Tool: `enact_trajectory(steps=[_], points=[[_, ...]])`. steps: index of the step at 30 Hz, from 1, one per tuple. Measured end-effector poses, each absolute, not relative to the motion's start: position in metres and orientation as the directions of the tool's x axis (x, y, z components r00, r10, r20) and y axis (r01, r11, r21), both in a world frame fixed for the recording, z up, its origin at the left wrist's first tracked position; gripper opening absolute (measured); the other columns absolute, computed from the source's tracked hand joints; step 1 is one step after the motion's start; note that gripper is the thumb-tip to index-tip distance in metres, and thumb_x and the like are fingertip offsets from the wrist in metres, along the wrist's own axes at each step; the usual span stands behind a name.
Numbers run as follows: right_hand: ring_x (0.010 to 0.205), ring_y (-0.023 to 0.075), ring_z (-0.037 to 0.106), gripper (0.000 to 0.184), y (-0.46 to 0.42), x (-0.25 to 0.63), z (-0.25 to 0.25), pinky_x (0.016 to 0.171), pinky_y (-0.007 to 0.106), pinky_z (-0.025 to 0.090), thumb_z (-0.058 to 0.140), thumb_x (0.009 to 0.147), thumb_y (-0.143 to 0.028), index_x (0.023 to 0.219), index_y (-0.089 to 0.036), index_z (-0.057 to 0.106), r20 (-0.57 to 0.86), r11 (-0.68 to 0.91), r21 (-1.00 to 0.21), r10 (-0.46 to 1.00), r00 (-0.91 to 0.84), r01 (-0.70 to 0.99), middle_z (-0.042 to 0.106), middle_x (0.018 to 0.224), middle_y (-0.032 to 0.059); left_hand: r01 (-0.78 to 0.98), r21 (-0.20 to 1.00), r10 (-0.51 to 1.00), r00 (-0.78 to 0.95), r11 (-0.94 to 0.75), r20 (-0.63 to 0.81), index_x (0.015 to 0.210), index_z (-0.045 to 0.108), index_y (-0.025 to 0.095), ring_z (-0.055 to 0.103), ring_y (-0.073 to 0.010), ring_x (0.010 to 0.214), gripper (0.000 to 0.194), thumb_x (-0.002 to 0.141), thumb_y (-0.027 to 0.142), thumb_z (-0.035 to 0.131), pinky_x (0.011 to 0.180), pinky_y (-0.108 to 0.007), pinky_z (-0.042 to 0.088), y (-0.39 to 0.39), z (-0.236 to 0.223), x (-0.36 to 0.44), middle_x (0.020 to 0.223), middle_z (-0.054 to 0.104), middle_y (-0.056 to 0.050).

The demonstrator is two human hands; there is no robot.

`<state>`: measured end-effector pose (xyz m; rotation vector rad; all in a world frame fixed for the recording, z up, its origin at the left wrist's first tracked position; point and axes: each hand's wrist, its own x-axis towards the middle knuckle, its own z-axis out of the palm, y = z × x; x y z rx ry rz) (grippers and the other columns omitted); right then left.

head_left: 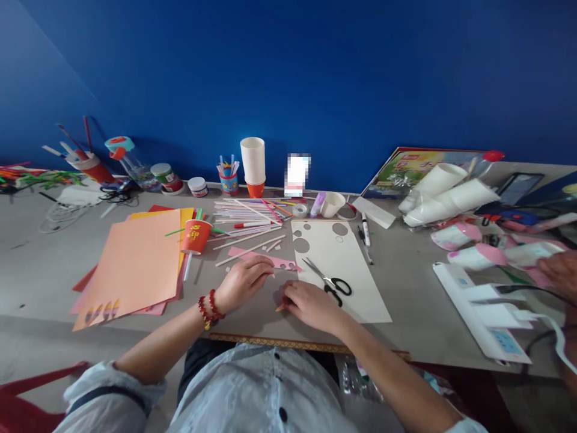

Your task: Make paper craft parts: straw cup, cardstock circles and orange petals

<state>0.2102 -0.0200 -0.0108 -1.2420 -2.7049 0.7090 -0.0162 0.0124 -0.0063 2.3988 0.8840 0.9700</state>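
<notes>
My left hand (247, 280), with a red bead bracelet (211, 308) at the wrist, is closed with bent fingers; a tiny pale bit shows at its fingertips. Close by, my right hand (309, 304) pinches a small orange piece (280, 308), perhaps paper. Just beyond the left hand lies a pink paper strip (243, 255) with round holes cut along it. Black-handled scissors (331, 281) rest, blades apart, on a white sheet (360, 304) with cut-out circles, beside my right hand. Several thin sticks (247, 211) lie farther back.
Coloured paper sheets (139, 252) are stacked at left, with a red paper cup (196, 236) tipped on them. Paper cups (253, 159), a tape roll (300, 209) and a glue stick (318, 204) line the back. At right are a power strip (473, 313) and another person's hand (561, 267).
</notes>
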Motion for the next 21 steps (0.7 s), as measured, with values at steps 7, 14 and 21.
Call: enact_trajectory(steps=[7, 14, 21], points=[[0.076, 0.0177, 0.063, 0.006, -0.030, 0.217, -0.008, 0.068, 0.027, 0.044, 0.059, 0.091, -0.020, 0.086, -0.020, 0.061, 0.042, 0.424, -0.628, 0.856, -0.515, 0.653, 0.068, 0.083, 0.0033, 0.372, 0.668, 0.756, 0.445, -0.644, 0.480, 0.101, 0.061, 0.020, 0.065, -0.0169, 0.096, 0.015, 0.093, 0.011, 0.052, 0.088, -0.031, 0.051, -0.003, 0.001, -0.017, 0.099, 0.069, -0.006], [0.060, 0.0161, 0.060, 0.011, -0.040, 0.209, -0.010, 0.057, 0.027, 0.044, 0.057, 0.089, -0.028, 0.080, -0.022, 0.055, 0.085, 0.177, -0.813, 0.978, -0.188, 0.554, 0.067, 0.072, 0.0011, 0.327, 0.845, 0.869, 0.410, -0.423, 0.276, 0.097, 0.064, 0.019, 0.063, -0.0160, 0.084, 0.013, 0.096, 0.020, 0.051, 0.078, -0.027, 0.049, -0.032, -0.011, 0.005, 0.089, 0.067, -0.005], [0.062, 0.0170, 0.059, 0.007, -0.049, 0.190, -0.015, 0.061, 0.027, 0.041, 0.053, 0.087, -0.018, 0.081, -0.021, 0.053, 0.254, 0.330, -0.640, 0.943, -0.214, 0.693, 0.063, 0.070, 0.0016, 0.333, 0.896, 0.926, 0.333, -0.294, 0.180, 0.088, 0.064, 0.018, 0.058, -0.0144, 0.075, 0.014, 0.094, 0.029, 0.057, 0.069, -0.025, 0.045, -0.030, -0.016, 0.018, 0.081, 0.065, -0.002]])
